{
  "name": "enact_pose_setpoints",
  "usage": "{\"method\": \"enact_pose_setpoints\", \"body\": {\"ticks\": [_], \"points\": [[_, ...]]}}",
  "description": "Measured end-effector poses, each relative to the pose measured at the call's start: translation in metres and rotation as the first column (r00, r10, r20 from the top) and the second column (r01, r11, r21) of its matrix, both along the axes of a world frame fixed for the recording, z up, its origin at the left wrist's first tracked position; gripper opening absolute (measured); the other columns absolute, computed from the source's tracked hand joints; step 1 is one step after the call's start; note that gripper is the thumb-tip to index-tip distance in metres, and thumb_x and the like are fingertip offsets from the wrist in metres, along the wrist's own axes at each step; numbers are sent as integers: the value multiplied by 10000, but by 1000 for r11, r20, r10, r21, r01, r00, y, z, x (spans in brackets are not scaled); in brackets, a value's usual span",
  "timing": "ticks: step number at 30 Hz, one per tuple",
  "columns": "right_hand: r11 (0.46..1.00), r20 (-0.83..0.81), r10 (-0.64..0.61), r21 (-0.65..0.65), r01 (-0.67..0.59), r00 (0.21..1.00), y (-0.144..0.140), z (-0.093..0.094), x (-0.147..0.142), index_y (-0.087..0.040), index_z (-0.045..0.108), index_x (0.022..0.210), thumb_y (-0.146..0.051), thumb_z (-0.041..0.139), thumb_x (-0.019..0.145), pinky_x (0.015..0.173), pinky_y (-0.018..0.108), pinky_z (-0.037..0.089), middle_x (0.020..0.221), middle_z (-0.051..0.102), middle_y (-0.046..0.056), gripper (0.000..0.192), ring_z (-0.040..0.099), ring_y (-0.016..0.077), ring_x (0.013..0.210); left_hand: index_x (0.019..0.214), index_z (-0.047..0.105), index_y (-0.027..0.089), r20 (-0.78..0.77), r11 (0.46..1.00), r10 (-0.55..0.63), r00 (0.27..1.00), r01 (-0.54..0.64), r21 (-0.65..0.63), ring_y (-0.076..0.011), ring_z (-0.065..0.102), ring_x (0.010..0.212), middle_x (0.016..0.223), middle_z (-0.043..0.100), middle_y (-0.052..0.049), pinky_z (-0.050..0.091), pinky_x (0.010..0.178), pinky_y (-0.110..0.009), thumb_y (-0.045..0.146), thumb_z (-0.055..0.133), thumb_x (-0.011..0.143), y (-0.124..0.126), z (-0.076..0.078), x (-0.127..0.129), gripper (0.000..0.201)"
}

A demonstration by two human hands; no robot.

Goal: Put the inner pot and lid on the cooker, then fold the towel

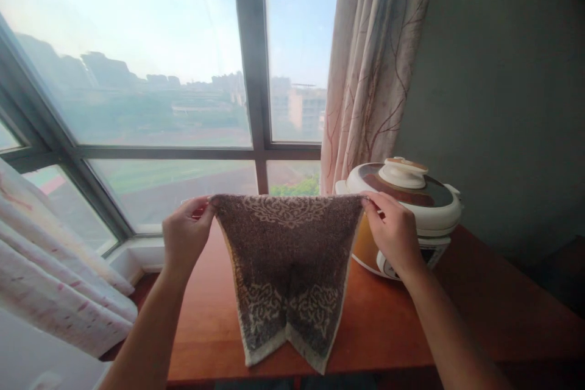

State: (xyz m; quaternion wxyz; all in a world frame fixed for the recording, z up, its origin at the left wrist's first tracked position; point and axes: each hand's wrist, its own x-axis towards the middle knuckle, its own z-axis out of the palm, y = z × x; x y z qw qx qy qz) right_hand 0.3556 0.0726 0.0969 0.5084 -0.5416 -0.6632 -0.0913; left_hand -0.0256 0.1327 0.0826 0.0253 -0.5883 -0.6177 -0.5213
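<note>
1. My left hand (185,234) and right hand (393,233) are set wide apart at mid-frame, each pinched shut on a top corner of the towel (287,268).
2. I see the brown patterned towel hanging stretched between them above the table (210,317).
3. Beyond, right of centre, a rice cooker (411,207) stands on the table.
4. Farthest are the window (159,85) and curtain (375,61).

A brown hand towel (287,268) with a pale woven scroll pattern hangs stretched by its top edge between the left hand (185,237) and the right hand (393,233), each pinching one upper corner. The top edge runs taut and level between the two grips. Below them the cloth narrows and drops freely, doubled over, its two cream-bordered lower ends side by side.
</note>
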Motion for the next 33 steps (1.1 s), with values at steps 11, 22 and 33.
{"method": "enact_pose_setpoints", "body": {"ticks": [11,22,33], "points": [[997,-208,-6,-71,-9,978,-8,24,10,-200,772,1016,-399,590,909,686,347,548,820,771,66,290,708,229,685,1091,767,281,-416,975,171,893,-213,-58,-295,711,699,740,770,-46,360,593,-314,479,552,896,-28,45,8,351],[957,-608,149,-109,-268,780,-5,27,17,-186,762,955,-419,708,805,610,332,580,794,746,61,282,692,224,706,1055,758,311,-407,982,33,913,-105,-154,-296,705,662,693,759,-48,327,547,-296,431,543,864,-25,47,9,312],[961,-583,135,-122,-250,802,-9,25,19,-205,774,945,-414,708,804,595,327,586,739,718,42,260,667,206,670,1076,698,323,-400,966,-5,917,-99,-239,-302,697,673,749,764,-63,350,562,-312,437,461,930,-32,36,13,301]]}}
